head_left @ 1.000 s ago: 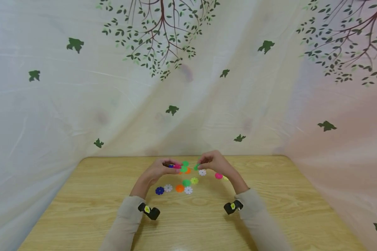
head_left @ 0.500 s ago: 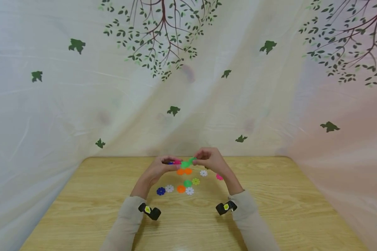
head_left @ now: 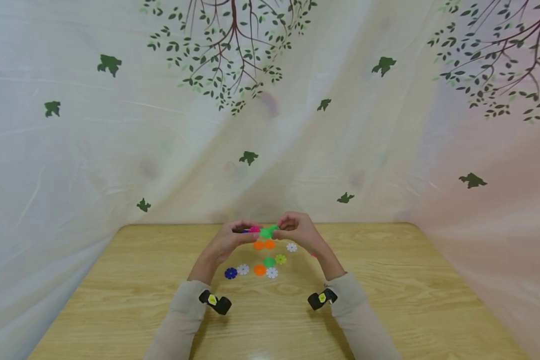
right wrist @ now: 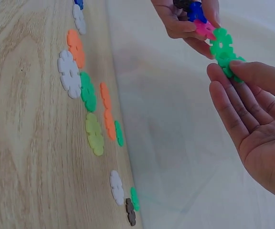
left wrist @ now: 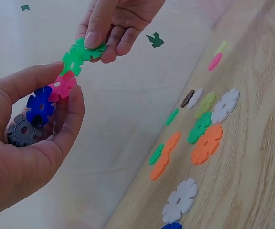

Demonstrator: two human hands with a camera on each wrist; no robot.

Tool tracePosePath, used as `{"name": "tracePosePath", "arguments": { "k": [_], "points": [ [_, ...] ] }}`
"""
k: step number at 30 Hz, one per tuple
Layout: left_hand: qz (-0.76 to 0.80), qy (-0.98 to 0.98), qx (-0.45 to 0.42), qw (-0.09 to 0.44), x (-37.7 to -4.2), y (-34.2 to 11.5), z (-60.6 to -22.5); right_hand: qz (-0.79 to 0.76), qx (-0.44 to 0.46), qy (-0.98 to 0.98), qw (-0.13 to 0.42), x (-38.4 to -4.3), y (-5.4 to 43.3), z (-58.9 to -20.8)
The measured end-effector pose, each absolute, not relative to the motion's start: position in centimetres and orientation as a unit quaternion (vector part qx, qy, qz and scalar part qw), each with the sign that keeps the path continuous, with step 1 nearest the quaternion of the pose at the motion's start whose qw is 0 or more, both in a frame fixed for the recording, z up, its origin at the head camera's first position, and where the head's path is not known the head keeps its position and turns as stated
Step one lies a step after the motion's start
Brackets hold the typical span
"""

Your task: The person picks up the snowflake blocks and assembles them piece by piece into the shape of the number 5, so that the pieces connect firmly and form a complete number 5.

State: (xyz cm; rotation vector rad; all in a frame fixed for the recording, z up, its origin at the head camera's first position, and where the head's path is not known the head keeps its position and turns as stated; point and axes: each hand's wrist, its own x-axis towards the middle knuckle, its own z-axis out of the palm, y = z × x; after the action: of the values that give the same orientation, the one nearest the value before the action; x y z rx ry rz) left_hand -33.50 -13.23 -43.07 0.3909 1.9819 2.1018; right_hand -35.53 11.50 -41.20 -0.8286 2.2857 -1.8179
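Above the far part of the table, my left hand [head_left: 227, 244] holds a chain of interlocking flower-shaped plastic discs. In the left wrist view the chain runs from a grey disc [left wrist: 25, 130] through a blue disc [left wrist: 40, 106] and a pink disc [left wrist: 62, 86] to a green disc [left wrist: 72, 62]. The thumb and fingers of my left hand curl round the chain up to the pink disc. My right hand [head_left: 302, 236] pinches a second green disc [right wrist: 230, 67] between thumb and index finger. This disc meets the chain's green end at an angle; how deeply their slots engage I cannot tell.
Loose discs lie flat on the wooden table [head_left: 270, 320] below the hands: orange discs [head_left: 259, 270], white discs [head_left: 272, 273], a yellow disc [head_left: 280, 259], a dark blue disc [head_left: 231, 273] and several others. A leaf-patterned cloth [head_left: 198, 165] hangs behind the table's far edge.
My right hand has come left and slightly up, bringing its green disc from apart to against the chain's green end. My left hand has lifted a little with the chain.
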Motion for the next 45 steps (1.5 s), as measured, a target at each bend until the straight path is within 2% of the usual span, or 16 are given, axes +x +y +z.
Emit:
{"name": "tracePosePath", "arguments": {
  "k": [12, 19, 34, 45],
  "points": [
    [0.704, 0.691, 0.137, 0.094, -33.2, -12.8, -43.3, -0.608, -0.272, 0.746, 0.023, -35.4, 11.5, -41.4],
    [0.691, 0.708, 0.124, 0.073, -33.0, -12.5, -43.0, -0.614, -0.272, 0.741, 0.027, -35.3, 11.5, -41.3],
    [0.715, 0.687, 0.115, 0.061, -32.9, -12.0, -42.5, -0.64, -0.277, 0.717, -0.002, -35.2, 11.3, -41.2],
    [0.702, 0.682, 0.193, 0.077, -33.1, -12.0, -42.8, -0.654, -0.235, 0.719, -0.017, -35.2, 11.1, -41.1]
  ]
}}
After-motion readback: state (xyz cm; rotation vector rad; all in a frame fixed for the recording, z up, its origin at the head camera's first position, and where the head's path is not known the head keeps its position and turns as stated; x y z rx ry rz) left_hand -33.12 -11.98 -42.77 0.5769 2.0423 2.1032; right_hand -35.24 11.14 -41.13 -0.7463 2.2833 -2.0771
